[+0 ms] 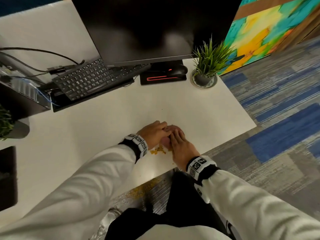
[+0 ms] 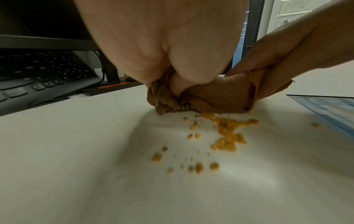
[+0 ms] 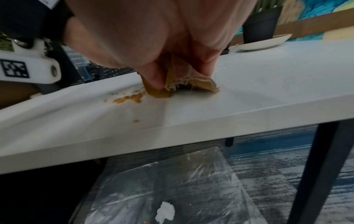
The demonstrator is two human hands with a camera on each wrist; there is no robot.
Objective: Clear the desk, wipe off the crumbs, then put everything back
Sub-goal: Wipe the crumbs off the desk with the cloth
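Note:
A bunched brown cloth (image 1: 173, 127) lies on the white desk (image 1: 103, 127) near its front edge. My left hand (image 1: 160, 129) grips its left end, fingers curled into the folds (image 2: 172, 84). My right hand (image 1: 176, 135) pinches the right end of the cloth (image 3: 191, 83) between thumb and fingers. Yellow crumbs (image 1: 158, 150) lie scattered on the desk just in front of the cloth (image 2: 216, 98), between my wrists. In the left wrist view the crumbs (image 2: 228, 131) form a small heap with loose bits around it.
Pushed to the back stand a black keyboard (image 1: 90, 78), a monitor (image 1: 147, 26), a mouse (image 1: 178, 70) on its pad and a potted plant (image 1: 206, 73) on a saucer. A clear plastic sheet (image 3: 172, 181) with fallen crumbs (image 1: 143, 189) lies on the floor below the desk edge.

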